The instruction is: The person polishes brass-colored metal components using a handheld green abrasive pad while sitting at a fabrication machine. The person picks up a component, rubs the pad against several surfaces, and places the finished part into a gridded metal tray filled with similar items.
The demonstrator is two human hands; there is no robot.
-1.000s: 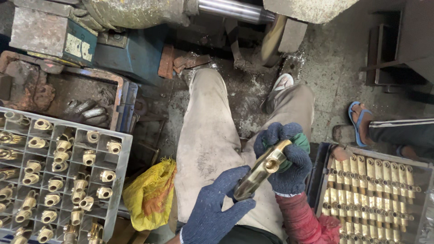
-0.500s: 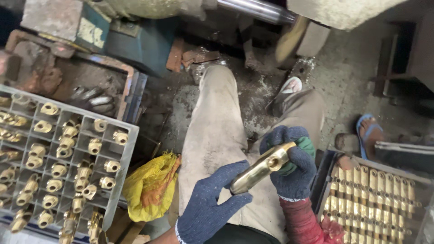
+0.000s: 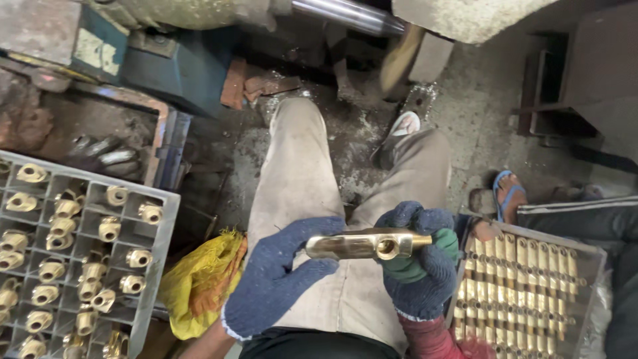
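Two blue knitted gloves cover our hands. Our right hand [image 3: 417, 266] grips one end of a long brass fitting with a side hole [image 3: 369, 244], held level above our lap; our left hand [image 3: 279, 276] is open, fingertips touching its other end (thumb spread). Grey divided trays of brass parts [image 3: 156, 266] flank our knees.

light: dim, soft from above | glare: brass fitting [image 3: 369, 243] | focus: sharp centre, softer edges
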